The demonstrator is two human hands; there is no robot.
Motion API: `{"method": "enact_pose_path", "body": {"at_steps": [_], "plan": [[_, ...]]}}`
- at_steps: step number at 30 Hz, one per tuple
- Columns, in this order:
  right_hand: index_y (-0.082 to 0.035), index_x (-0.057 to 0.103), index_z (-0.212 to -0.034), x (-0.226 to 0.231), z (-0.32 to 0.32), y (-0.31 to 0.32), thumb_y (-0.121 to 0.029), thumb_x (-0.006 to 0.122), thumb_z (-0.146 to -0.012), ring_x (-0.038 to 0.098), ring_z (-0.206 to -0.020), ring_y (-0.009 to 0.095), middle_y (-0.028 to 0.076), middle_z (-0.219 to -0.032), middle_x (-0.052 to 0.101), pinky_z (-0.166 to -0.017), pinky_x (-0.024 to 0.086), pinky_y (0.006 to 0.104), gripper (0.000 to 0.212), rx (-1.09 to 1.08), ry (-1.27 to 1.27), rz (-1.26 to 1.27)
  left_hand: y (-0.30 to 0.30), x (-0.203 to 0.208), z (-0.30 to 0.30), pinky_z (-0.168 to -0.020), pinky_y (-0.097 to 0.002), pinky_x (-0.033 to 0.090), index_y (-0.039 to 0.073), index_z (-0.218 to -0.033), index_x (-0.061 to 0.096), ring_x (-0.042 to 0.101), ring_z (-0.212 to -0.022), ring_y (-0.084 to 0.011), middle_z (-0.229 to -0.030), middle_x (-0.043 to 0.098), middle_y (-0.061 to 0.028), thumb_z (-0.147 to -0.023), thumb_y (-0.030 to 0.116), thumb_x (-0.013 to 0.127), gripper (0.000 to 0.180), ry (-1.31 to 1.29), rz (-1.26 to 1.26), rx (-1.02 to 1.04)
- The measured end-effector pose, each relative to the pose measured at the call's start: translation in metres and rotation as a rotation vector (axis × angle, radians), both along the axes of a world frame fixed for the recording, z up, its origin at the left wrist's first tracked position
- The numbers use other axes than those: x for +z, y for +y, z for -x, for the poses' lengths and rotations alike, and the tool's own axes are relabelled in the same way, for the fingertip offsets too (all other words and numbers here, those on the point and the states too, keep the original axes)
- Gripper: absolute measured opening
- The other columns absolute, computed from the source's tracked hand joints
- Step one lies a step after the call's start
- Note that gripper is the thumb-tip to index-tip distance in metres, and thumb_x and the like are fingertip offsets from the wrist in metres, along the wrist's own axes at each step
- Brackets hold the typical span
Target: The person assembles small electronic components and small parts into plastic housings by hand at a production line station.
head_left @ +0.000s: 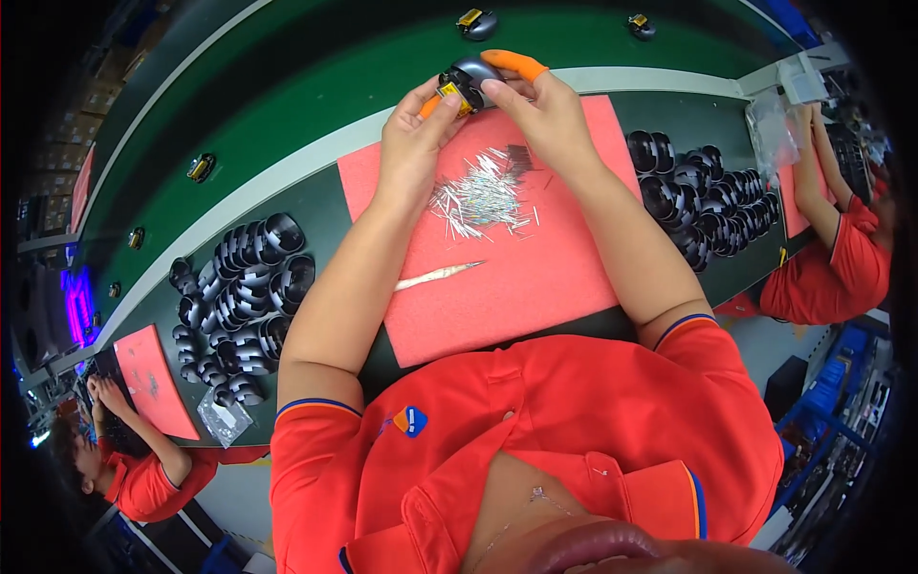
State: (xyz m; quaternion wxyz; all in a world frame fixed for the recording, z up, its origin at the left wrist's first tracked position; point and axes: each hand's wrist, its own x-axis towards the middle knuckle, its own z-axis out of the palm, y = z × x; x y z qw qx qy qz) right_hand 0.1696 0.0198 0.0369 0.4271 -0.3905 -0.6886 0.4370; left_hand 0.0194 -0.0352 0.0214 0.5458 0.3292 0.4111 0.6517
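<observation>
Up at the far edge of the pink foam mat, both my hands hold a rounded dark grey device with a yellow part in its open side. My left hand grips it by the yellow part, with thumb and fingers closed. Against its grey shell press the thumb and fingers of my right hand. Orange covers sit on fingers of both hands. Below them lies a loose pile of thin silvery pins on the mat. Nearer to me rests a slim pointed tool with a pale wrapped handle.
Nested black curved shells stand in rows at left, and more shells at right. Beyond a pale rail, a green conveyor belt carries similar devices. Co-workers in red sit at left and right.
</observation>
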Motion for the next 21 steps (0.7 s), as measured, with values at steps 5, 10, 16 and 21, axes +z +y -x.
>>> {"method": "enact_pose_path", "body": {"at_steps": [5, 10, 16, 21], "plan": [[-0.003, 0.057, -0.122, -0.003, 0.000, 0.001, -0.020, 0.066, -0.087, 0.061, -0.095, 0.015, 0.010, -0.106, 0.064, -0.087, 0.047, 0.0287, 0.040, -0.006, -0.024, -0.014, -0.001, -0.001, -0.002, -0.094, -0.0314, 0.049, -0.004, -0.126, 0.048, 0.061, -0.103, -0.0157, -0.114, 0.061, -0.0111, -0.090, 0.016, 0.062, 0.044, 0.005, 0.021, -0.030], [-0.003, 0.058, -0.120, 0.000, -0.001, 0.000, -0.020, 0.068, -0.085, 0.062, -0.097, 0.018, 0.011, -0.106, 0.064, -0.086, 0.048, 0.0303, 0.040, -0.056, -0.105, -0.145, -0.001, 0.001, -0.003, -0.093, -0.0310, 0.049, -0.004, -0.125, 0.049, 0.061, -0.103, -0.0160, -0.113, 0.061, -0.0114, -0.089, 0.016, 0.064, 0.044, 0.004, 0.041, -0.021], [-0.003, 0.058, -0.114, 0.001, -0.001, 0.000, -0.020, 0.072, -0.081, 0.063, -0.100, 0.021, 0.012, -0.106, 0.065, -0.085, 0.048, 0.0308, 0.040, -0.099, -0.130, -0.205, 0.000, -0.001, -0.002, -0.092, -0.0309, 0.050, -0.003, -0.121, 0.051, 0.061, -0.102, -0.0160, -0.111, 0.061, -0.0110, -0.088, 0.016, 0.065, 0.040, -0.004, 0.051, -0.004], [-0.002, 0.059, -0.111, 0.007, -0.001, -0.003, -0.021, 0.075, -0.077, 0.064, -0.098, 0.021, 0.012, -0.104, 0.065, -0.084, 0.049, 0.0307, 0.042, -0.133, -0.240, -0.268, 0.000, -0.001, -0.002, -0.091, -0.0307, 0.051, -0.003, -0.120, 0.052, 0.061, -0.102, -0.0161, -0.111, 0.061, -0.0109, -0.088, 0.013, 0.065, 0.038, -0.018, 0.055, 0.007]]}}
